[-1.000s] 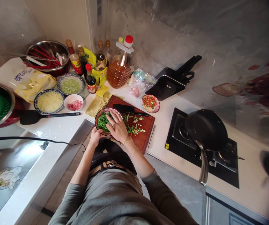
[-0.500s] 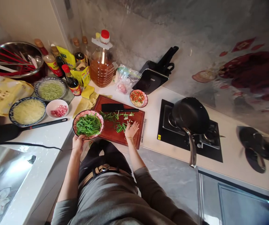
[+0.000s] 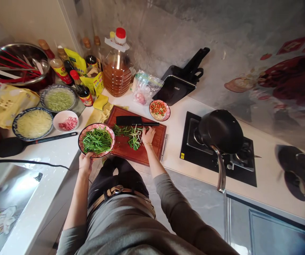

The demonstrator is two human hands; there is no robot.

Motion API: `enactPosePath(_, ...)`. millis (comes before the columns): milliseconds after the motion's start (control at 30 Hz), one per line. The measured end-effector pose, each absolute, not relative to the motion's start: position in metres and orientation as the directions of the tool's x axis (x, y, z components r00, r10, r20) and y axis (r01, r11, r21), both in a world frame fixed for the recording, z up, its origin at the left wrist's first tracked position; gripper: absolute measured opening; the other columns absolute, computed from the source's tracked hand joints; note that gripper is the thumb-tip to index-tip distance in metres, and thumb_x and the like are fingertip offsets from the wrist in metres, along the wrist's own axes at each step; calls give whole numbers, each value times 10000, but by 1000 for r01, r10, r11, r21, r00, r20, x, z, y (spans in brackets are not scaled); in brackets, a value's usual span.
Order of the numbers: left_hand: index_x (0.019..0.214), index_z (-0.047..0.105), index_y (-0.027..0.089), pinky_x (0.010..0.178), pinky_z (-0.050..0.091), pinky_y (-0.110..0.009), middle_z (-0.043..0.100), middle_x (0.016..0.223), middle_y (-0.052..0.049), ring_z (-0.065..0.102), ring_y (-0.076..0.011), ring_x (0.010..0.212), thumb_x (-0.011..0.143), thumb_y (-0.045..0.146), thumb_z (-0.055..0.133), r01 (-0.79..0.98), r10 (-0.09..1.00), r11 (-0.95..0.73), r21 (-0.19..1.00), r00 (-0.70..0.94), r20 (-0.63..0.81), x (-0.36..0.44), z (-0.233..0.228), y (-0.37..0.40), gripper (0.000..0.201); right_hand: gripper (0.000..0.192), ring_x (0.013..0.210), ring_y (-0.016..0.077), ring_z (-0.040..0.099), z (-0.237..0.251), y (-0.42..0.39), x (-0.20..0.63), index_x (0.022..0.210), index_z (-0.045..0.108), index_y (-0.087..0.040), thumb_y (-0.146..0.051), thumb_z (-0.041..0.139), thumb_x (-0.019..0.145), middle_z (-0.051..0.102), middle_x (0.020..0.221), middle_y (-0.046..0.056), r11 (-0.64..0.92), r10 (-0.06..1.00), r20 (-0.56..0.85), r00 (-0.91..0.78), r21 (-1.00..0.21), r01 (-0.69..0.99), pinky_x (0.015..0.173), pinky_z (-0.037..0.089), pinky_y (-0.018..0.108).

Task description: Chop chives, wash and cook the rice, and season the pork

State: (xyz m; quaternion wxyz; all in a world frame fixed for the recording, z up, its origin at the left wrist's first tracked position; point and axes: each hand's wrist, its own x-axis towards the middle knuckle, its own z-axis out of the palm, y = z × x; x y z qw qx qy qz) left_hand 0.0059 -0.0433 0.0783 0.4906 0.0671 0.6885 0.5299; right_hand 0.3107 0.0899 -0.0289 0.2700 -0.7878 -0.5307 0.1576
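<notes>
My left hand (image 3: pixel 86 162) grips the near rim of a pink-patterned bowl (image 3: pixel 95 126) heaped with cut green chives (image 3: pixel 98 140). The bowl is held beside the left end of a red-brown cutting board (image 3: pixel 122 150). On the board, my right hand (image 3: pixel 148 135) rests against the right side of a loose heap of cut chives (image 3: pixel 134 137), fingers apart and slightly bent, with no hold on anything visible. Just beyond those fingers lies a black cleaver (image 3: pixel 128 120), its handle pointing right.
Behind the board stand a small dish of chopped chillies (image 3: pixel 160 102), a knife block (image 3: pixel 175 86) and an oil jug (image 3: pixel 117 76). A black pan (image 3: pixel 220 131) sits on the hob at right. Bowls, a black spatula (image 3: pixel 11 146) and bottles crowd the left counter.
My right hand has moved up the board, towards the cleaver handle. The loose chives are gathered more closely in the middle. My left hand and the bowl have shifted slightly left.
</notes>
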Motion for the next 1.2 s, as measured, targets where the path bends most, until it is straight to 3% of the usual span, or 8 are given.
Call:
enactPosePath(233,755,598,167,627,570,-333,625,666,16,613,-169,646,456,250,711,-446,600,404,798,-529,-600,1,78,-46,331,407,1304,275,465,-14,60,243,1286,565,-100,-330,433,977,571,1323,183,35,998,57,-3,-583,812,1106,377,457)
enactPosePath(400,750,596,164,657,571,-356,628,672,9,617,-177,660,472,257,710,-446,589,385,808,-556,-587,-4,79,-52,314,447,1254,297,492,11,68,212,1299,627,-171,-437,502,962,569,1317,170,105,994,46,-95,-544,832,1085,388,484)
enactPosePath(533,736,614,162,669,576,-368,646,698,-3,622,-179,668,474,253,713,-452,569,363,815,-585,-578,-8,78,-59,295,559,1448,281,327,19,85,182,1443,515,-214,-429,580,931,438,1531,121,415,891,62,-451,-515,750,1210,223,503)
enactPosePath(633,731,614,168,667,582,-366,653,699,0,631,-183,682,475,250,715,-461,565,343,819,-595,-571,-8,79,-63,288,484,1460,237,342,14,89,177,1420,541,-198,-345,546,959,469,1524,103,505,814,10,-581,-507,698,1228,211,482)
enactPosePath(833,688,590,162,602,567,-323,617,618,31,585,-135,576,444,235,727,-504,545,316,804,-597,-589,-5,81,-65,289,385,1288,201,545,6,61,235,1206,705,-172,-127,431,939,667,1298,98,475,837,24,-547,-529,703,1211,298,448)
enactPosePath(933,684,595,159,600,566,-323,623,618,28,585,-136,578,435,228,726,-520,534,317,793,-593,-602,-1,82,-63,290,351,1336,251,486,7,50,256,1220,683,-175,-256,513,924,626,1332,123,386,915,121,-384,-537,750,1197,288,504)
enactPosePath(1100,695,593,162,627,575,-347,642,650,27,594,-141,594,431,229,724,-510,547,329,795,-583,-601,4,80,-59,302,598,1237,357,521,-2,63,239,1267,589,-58,-528,549,900,598,1279,253,-84,987,72,144,-532,843,1054,394,556)
enactPosePath(1200,708,588,160,627,566,-341,635,657,24,591,-141,600,438,242,724,-494,554,355,794,-573,-604,6,77,-58,313,604,1260,369,501,-9,73,219,1263,587,-73,-529,608,867,591,1311,242,-117,988,32,154,-508,854,1082,355,573)
